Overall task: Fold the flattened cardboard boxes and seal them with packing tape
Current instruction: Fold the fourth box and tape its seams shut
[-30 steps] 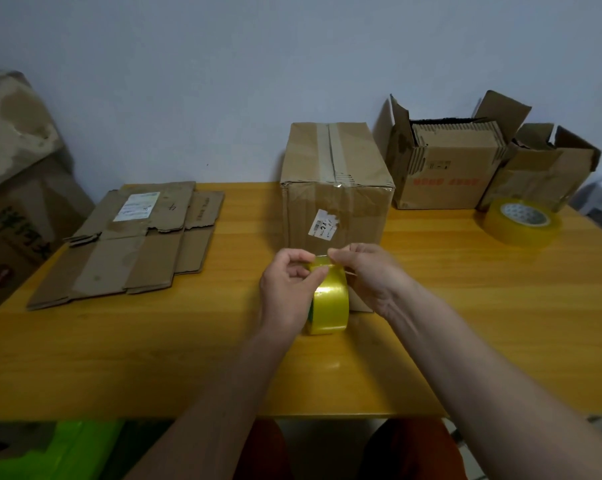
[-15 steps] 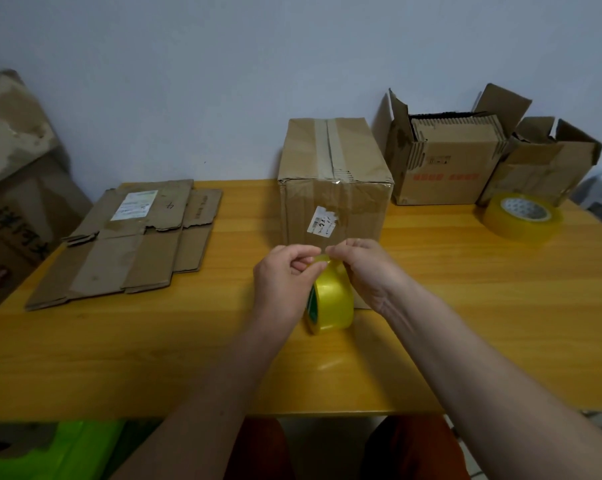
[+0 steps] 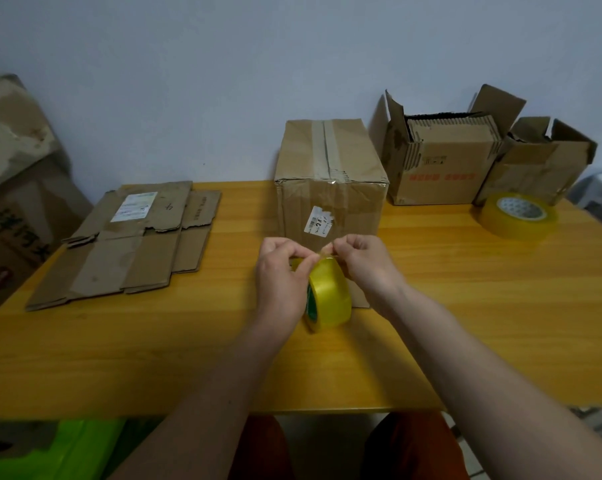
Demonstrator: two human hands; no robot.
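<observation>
Wooden table (image 3: 465, 323): my left hand (image 3: 278, 285) grips tape roll (image 3: 330, 294); right hand (image 3: 368, 268) fingertips pinch its loose end.

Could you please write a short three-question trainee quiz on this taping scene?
1. True or false: the tape roll between the hands stands on its edge.
2. Where does the second tape roll lie? A) on the flattened boxes B) flat at the table's far right C) inside an open box
3. Fill in: the left hand and right hand both pinch at the roll's ____.

Key: 1 true; 2 B; 3 top.
</observation>
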